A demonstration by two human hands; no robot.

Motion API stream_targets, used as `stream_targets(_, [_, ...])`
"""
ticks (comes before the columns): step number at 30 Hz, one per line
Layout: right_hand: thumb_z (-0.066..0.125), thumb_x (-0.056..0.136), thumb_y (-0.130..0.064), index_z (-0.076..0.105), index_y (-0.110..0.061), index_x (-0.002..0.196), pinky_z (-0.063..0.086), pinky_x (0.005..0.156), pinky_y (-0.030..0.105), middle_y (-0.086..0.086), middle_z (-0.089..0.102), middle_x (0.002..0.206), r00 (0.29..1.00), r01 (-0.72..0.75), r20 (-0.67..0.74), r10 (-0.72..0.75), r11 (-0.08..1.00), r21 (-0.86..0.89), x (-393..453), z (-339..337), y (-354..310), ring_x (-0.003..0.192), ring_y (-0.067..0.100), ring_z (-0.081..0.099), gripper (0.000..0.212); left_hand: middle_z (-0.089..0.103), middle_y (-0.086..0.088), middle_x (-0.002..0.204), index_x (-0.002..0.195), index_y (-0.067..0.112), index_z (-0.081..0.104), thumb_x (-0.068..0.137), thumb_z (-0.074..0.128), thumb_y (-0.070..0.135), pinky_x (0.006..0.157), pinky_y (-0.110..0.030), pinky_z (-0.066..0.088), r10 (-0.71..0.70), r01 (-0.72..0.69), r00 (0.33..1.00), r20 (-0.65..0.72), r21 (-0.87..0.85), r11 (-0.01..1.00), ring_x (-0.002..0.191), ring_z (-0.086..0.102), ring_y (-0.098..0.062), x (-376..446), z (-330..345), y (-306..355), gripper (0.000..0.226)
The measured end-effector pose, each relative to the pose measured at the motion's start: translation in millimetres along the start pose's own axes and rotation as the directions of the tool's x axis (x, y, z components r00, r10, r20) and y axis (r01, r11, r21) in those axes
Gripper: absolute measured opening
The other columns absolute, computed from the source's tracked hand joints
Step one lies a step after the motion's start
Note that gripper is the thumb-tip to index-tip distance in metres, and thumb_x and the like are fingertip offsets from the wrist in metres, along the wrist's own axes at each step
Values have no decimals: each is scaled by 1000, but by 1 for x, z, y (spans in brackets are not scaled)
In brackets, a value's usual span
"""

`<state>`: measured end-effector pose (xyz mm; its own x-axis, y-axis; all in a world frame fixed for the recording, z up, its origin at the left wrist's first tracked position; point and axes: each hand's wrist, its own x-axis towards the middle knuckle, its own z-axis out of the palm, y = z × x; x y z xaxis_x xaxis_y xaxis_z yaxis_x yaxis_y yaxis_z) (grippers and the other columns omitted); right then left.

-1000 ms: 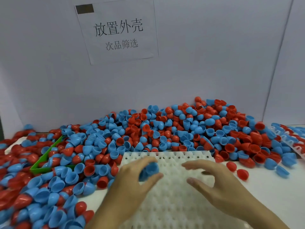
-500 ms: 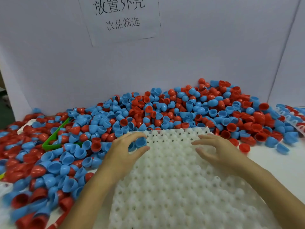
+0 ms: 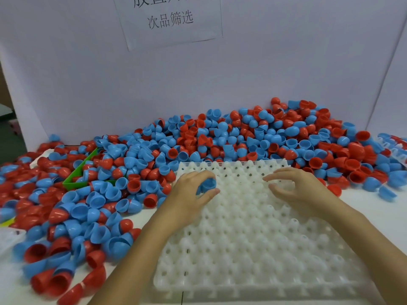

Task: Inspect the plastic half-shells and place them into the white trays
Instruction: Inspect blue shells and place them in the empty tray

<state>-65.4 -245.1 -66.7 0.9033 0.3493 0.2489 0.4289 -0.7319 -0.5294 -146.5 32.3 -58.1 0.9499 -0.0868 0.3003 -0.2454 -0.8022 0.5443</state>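
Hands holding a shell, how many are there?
1: the left hand grips a blue half-shell over the white tray; the right hand holds nothing.

Head camera looks down, close over tray (image 3: 253,249).

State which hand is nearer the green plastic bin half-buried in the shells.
Left. The left hand, gripping a blue plastic half-shell, lies right of the green plastic bin; the right hand is farther right.
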Motion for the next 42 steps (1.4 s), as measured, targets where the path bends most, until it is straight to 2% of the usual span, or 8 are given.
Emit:
stream_targets(7, [62, 91, -39, 72, -42, 105, 32, 89, 20, -25, 54, 111, 1000, 17, -1, -17, 1000, 6, 11, 2, 4, 105, -2, 48, 18, 63, 2, 113, 120, 23, 62, 95, 63, 39, 95, -32, 44, -11, 11, 1000, -2, -20, 1000, 107, 54, -16, 14, 2, -10, 29])
stream_targets(13, [56, 95, -39, 72, -28, 115, 36, 99, 29, -13, 63, 123, 988, 83, -126, -84, 996, -10, 5, -12, -5, 115, 2, 50, 28, 53, 19, 101, 120, 33, 47, 92, 62, 49, 72, -10, 37, -93, 77, 993, -74, -189, 979, 94, 52, 2, 8, -5, -5, 35])
stream_targets(18, [56, 94, -31, 68, -22, 122, 41, 99, 29, -7, 66, 122, 954, 145, -260, -147, 989, -29, -6, -33, -42, 113, 4, 56, 32, 62, 13, 104, 108, 34, 51, 86, 46, 45, 85, -23, 41, -106, 59, 992, -75, -463, 885, 96, 57, -1, -5, -18, 5, 25])
stream_targets(22, [57, 81, -56, 59, -34, 127, 53, 81, 12, -24, 64, 112, 975, 215, -104, -194, 941, 263, -30, -6, -98, 99, -10, 62, 51, 68, 20, 111, 110, 37, 62, 94, 58, 29, 95, -26, 51, -23, 18, 1000, -1, -586, 810, 109, 62, 0, -16, -18, 20, 18])
stream_targets(29, [78, 79, -25, 77, -24, 103, 56, 82, 18, -17, 76, 92, 991, 133, -80, -109, 888, 439, -36, 17, -106, 88, -3, 70, 23, 74, 9, 114, 124, 18, 65, 95, 68, 21, 102, -38, 52, -15, 68, 995, 101, -545, 836, 109, 67, -7, -20, -6, 30, 30])
stream_targets(34, [78, 72, -33, 75, -23, 106, 57, 84, 21, -16, 76, 94, 997, 72, -27, -67, 879, 472, -34, 16, -102, 89, 0, 71, 35, 74, 8, 112, 121, 18, 66, 98, 61, 10, 100, -32, 53, -37, 77, 996, 87, -515, 854, 108, 67, -4, -20, -5, 30, 25])
stream_targets(39, [87, 69, -23, 69, -28, 114, 58, 81, 25, -11, 74, 91, 999, -10, -42, 28, 925, 379, -35, 25, -97, 83, 1, 70, 49, 73, 0, 93, 98, 9, 69, 102, 51, 8, 88, -40, 57, -40, -7, 989, -141, -316, 949, 91, 69, -11, -18, -7, 27, 19])
stream_targets(42, [86, 71, -23, 68, -27, 116, 59, 84, 29, -9, 75, 93, 999, -28, -15, 37, 911, 411, -35, 26, -98, 83, 4, 71, 49, 73, 6, 91, 99, 14, 69, 101, 52, 8, 80, -23, 56, -37, -26, 980, -195, -308, 951, 88, 68, -1, -18, -13, 26, 18])
